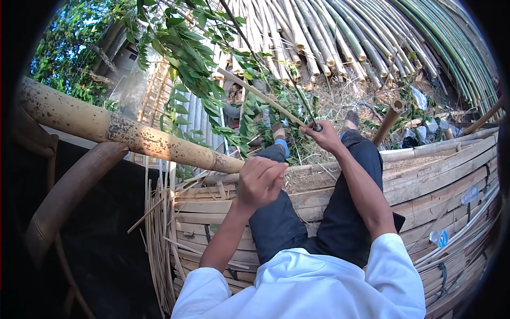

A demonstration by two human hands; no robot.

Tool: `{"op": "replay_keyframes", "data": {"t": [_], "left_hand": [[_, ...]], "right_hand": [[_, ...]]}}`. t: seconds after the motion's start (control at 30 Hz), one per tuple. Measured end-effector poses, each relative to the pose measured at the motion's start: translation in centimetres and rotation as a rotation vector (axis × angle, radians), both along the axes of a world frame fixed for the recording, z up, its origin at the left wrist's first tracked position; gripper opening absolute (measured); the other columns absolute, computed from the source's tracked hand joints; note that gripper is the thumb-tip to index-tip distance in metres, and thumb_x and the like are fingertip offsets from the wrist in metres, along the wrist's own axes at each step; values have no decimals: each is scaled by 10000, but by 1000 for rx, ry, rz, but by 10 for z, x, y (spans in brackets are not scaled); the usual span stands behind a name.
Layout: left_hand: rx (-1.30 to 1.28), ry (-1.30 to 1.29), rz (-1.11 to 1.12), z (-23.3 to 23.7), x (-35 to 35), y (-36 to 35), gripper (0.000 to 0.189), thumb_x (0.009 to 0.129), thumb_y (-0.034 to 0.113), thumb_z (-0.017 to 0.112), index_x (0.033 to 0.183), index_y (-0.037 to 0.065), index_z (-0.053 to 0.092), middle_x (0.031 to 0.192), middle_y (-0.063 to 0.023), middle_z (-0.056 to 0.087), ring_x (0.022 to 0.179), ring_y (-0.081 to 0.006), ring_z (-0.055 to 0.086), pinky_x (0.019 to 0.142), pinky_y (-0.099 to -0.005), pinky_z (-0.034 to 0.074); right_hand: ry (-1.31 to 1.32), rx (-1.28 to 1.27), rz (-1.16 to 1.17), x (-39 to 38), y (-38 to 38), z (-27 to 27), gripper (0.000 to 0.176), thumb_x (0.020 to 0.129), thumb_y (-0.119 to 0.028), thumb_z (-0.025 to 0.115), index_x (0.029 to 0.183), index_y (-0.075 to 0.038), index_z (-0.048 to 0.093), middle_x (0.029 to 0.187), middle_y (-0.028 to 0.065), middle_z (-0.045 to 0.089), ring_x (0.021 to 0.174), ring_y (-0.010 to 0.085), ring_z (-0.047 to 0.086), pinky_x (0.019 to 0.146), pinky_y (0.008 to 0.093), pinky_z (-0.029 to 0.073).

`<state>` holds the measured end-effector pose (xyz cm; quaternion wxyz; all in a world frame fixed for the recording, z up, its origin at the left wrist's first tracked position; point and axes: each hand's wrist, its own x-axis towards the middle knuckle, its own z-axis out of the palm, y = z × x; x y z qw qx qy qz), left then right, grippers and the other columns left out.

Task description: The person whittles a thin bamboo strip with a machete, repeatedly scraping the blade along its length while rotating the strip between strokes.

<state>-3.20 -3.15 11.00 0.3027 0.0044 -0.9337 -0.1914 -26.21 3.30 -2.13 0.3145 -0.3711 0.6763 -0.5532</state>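
Bamboo, pale and split into a narrow strip (260, 97), is slanting up and away from the right hand (324, 137) of a seated person, toward the green leaves (183, 56) of an overhanging branch. The thumb and bent fingers of this hand are pinching the strip at its nearer end; just beside the grip, a dark, rounded piece (317, 127) is showing, and its nature cannot be told. The left hand (258, 182) is hovering above the thigh, nearer the body, with its fingers curling inward and pressing close together; whether they are enclosing anything cannot be told. Behind this hand, the right end of a thick, dark-speckled pole (133, 139) is disappearing from sight. Dark trousers (276, 220) are covering the legs, which are stretching forward over a bench of bamboo slats (425, 186). To the right, a clear plastic cup (439, 237) is resting on its side upon the slats. Beyond the feet, dry straw (340, 95) is littering the ground, and long cut poles (319, 40) are lying side by side, their ends facing the person.
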Motion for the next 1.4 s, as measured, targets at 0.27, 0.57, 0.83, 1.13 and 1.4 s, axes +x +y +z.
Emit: {"op": "replay_keyframes", "data": {"t": [0.27,0.57,0.83,1.13,1.4], "left_hand": [[314,16,366,-90,-90,-22,275,905,247,581,990,-14,599,888,-119,574,777,-273,570,733,-386,455],[919,90,291,-30,-113,-46,386,993,323,429,788,10,520,592,-22,475,557,-115,481,512,-304,391],[1068,-48,244,0,-84,-45,348,979,372,452,817,68,500,631,57,390,511,-8,325,443,-180,259],[814,-12,336,-35,-45,-19,282,983,288,470,940,22,553,639,61,395,536,-16,334,462,-195,268],[639,-92,460,-48,-18,-2,322,995,293,399,927,2,518,614,-148,524,541,-288,548,521,-396,405]], "right_hand": [[-330,-18,155,11,3,-6,312,808,-327,726,701,-46,641,523,-45,483,441,49,410,413,244,306],[-545,-139,90,7,1,-14,272,857,-305,670,914,-39,686,532,-74,430,438,31,386,402,217,278],[-179,-236,-224,4,-6,-17,215,853,-207,643,827,3,676,555,-50,483,494,30,401,451,233,296],[243,-291,-224,10,0,-11,252,833,-215,652,703,0,632,441,39,413,427,88,363,422,304,301],[608,-202,0,25,3,2,185,668,-217,697,697,-78,578,556,141,554,545,342,585,506,427,456]]}}
